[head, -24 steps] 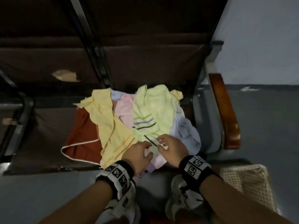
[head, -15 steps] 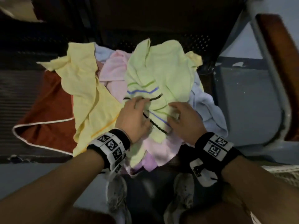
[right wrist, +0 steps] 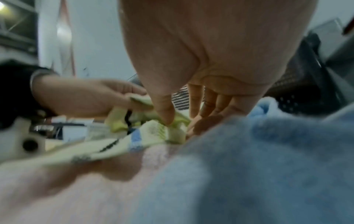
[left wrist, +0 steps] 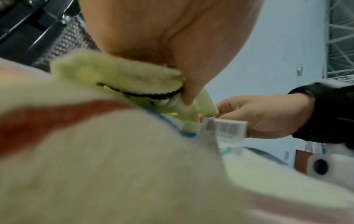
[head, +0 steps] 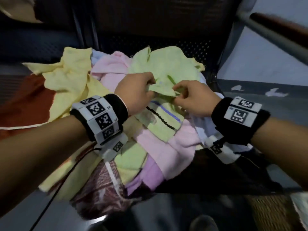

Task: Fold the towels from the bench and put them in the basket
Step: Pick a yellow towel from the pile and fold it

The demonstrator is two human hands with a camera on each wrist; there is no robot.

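A heap of towels lies on the dark bench seat [head: 216, 177]. On top is a light green towel [head: 168, 67] with black and blue stripes. My left hand [head: 133, 90] grips a bunched fold of it, and my right hand [head: 193, 99] pinches its edge close beside. The left wrist view shows my left hand [left wrist: 184, 91] clamped on the green towel [left wrist: 118, 75], a white label [left wrist: 224, 127] hanging by it. In the right wrist view my thumb presses the green towel [right wrist: 172, 130]. The woven basket [head: 266, 212] shows at the lower right.
Under the green towel lie a yellow towel [head: 70, 79], pink towel [head: 166, 147], pale blue towel [head: 206, 129] and a rust-red one [head: 21, 107]. A wooden armrest [head: 283, 29] on a metal rail runs at the upper right. A shoe [head: 201, 222] stands on the floor below.
Both hands have moved up the green towel from near its striped end and closed on a fold of it, lifting it slightly. The view has come closer to the pile.
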